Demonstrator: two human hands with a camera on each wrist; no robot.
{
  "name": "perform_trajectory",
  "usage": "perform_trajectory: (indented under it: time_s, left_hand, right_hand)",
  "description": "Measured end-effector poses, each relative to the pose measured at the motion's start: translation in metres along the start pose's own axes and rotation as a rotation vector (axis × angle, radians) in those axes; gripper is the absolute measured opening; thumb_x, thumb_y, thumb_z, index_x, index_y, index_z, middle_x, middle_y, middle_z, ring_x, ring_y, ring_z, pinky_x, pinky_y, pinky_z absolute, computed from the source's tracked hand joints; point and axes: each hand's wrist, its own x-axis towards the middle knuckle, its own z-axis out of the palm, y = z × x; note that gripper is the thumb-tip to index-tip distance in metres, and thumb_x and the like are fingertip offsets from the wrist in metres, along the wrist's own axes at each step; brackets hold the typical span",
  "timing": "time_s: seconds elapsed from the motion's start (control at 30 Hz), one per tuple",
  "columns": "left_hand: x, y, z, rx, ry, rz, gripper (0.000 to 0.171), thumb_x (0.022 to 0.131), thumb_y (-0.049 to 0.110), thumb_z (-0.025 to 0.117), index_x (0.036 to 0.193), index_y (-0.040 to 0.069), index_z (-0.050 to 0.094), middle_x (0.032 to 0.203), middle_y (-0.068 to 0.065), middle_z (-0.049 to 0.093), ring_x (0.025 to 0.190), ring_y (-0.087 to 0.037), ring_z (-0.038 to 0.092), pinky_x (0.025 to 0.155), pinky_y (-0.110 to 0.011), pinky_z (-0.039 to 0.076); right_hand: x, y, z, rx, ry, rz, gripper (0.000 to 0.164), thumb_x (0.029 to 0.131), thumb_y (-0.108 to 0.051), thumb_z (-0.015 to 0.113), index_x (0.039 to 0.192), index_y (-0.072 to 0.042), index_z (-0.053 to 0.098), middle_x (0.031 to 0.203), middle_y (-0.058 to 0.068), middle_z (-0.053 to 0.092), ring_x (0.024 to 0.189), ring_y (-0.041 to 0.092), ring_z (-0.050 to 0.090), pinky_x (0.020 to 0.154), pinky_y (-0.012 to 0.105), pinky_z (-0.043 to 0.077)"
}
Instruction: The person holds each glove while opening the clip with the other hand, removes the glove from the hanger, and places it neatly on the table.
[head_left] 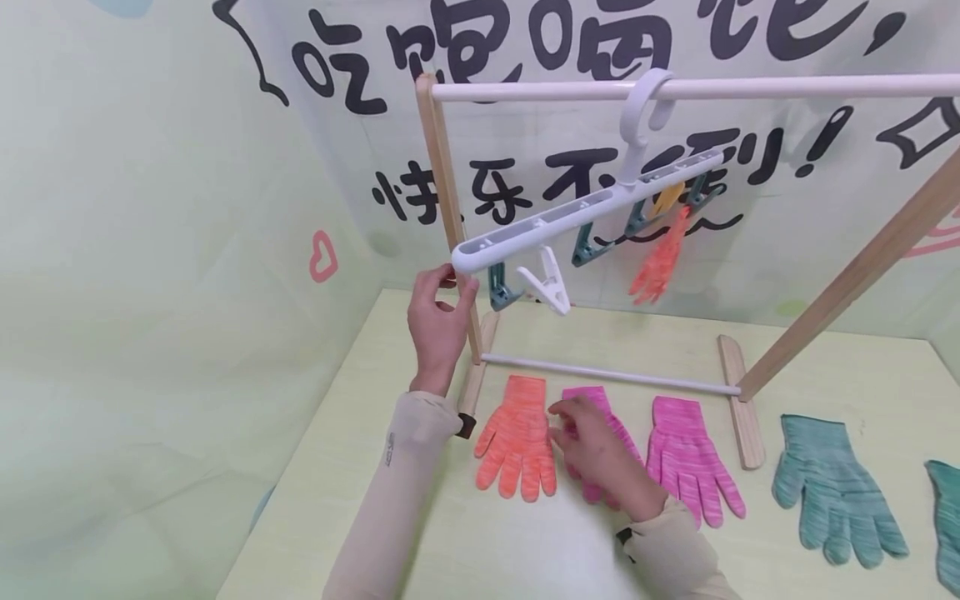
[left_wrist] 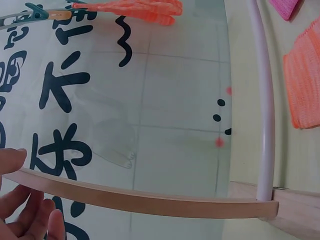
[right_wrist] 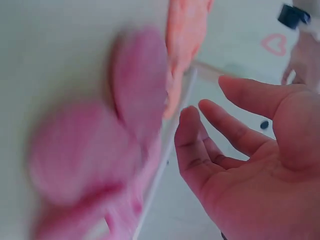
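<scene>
My left hand (head_left: pixel 438 329) is at the left wooden post (head_left: pixel 444 158) of a rack, thumb and curled fingers on either side of it, close by the tip of a white hanger (head_left: pixel 555 218). In the left wrist view the post (left_wrist: pixel 150 199) runs in between thumb and fingers. Above the table, my right hand (head_left: pixel 596 450) is over a magenta glove (head_left: pixel 588 398) and partly covers it. Its fingers are loosely bent, with nothing between them in the right wrist view. Left of it lies an orange glove (head_left: pixel 522 417); to its right is a second magenta glove (head_left: pixel 678 442).
The hanger hooks over the rack's top rod (head_left: pixel 787 86). Green clips (head_left: pixel 501 287) and a white clip (head_left: pixel 551 287) hang from it; a bunched orange glove (head_left: pixel 662 262) dangles at its far end. A green glove (head_left: pixel 832 483) lies right, another (head_left: pixel 948 517) at the edge.
</scene>
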Motion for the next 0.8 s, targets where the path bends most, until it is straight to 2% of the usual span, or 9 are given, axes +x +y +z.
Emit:
perform_trajectory:
  time_s: [0.23, 0.33, 0.47, 0.67, 0.8]
  left_hand:
    - [0.003, -0.009, 0.001, -0.015, -0.041, -0.032, 0.034, 0.089, 0.034, 0.074, 0.119, 0.016, 0.072, 0.106, -0.006, 0.071, 0.097, -0.021, 0.066, 0.075, -0.028, 0.054]
    - [0.005, -0.011, 0.000, 0.000, -0.049, -0.031, 0.036, 0.088, 0.035, 0.075, 0.118, 0.016, 0.073, 0.104, -0.007, 0.073, 0.092, -0.020, 0.067, 0.077, -0.032, 0.057]
    - [0.008, -0.011, -0.002, 0.033, -0.081, -0.040, 0.040, 0.086, 0.039, 0.076, 0.118, 0.016, 0.073, 0.103, -0.006, 0.073, 0.093, -0.020, 0.067, 0.079, -0.035, 0.058]
    - [0.008, -0.012, -0.003, 0.047, -0.092, -0.051, 0.039, 0.085, 0.038, 0.077, 0.118, 0.017, 0.074, 0.103, -0.004, 0.074, 0.092, -0.018, 0.067, 0.074, -0.029, 0.056]
    - [0.008, -0.013, -0.004, 0.045, -0.081, -0.031, 0.037, 0.084, 0.036, 0.078, 0.116, 0.017, 0.075, 0.102, -0.005, 0.075, 0.089, -0.018, 0.067, 0.070, -0.025, 0.053]
  right_hand:
    - [0.004, 0.012, -0.034, -0.022, 0.096, -0.052, 0.030, 0.095, -0.014, 0.065, 0.123, -0.004, 0.064, 0.105, 0.010, 0.062, 0.090, 0.019, 0.062, 0.075, 0.029, 0.055]
    - [0.004, 0.020, -0.046, -0.027, 0.123, -0.066, 0.029, 0.094, -0.011, 0.066, 0.122, -0.002, 0.064, 0.103, 0.012, 0.062, 0.091, 0.022, 0.062, 0.073, 0.030, 0.056]
    - [0.003, 0.029, -0.057, -0.022, 0.155, -0.062, 0.029, 0.093, -0.008, 0.066, 0.121, 0.000, 0.064, 0.103, 0.015, 0.062, 0.093, 0.025, 0.063, 0.075, 0.033, 0.056]
    - [0.001, 0.037, -0.070, -0.024, 0.187, -0.012, 0.028, 0.094, -0.009, 0.065, 0.121, 0.000, 0.064, 0.104, 0.016, 0.062, 0.093, 0.027, 0.063, 0.074, 0.030, 0.055]
    - [0.002, 0.040, -0.082, -0.037, 0.233, -0.029, 0.027, 0.094, -0.007, 0.065, 0.119, 0.002, 0.064, 0.104, 0.018, 0.063, 0.095, 0.029, 0.064, 0.074, 0.026, 0.055]
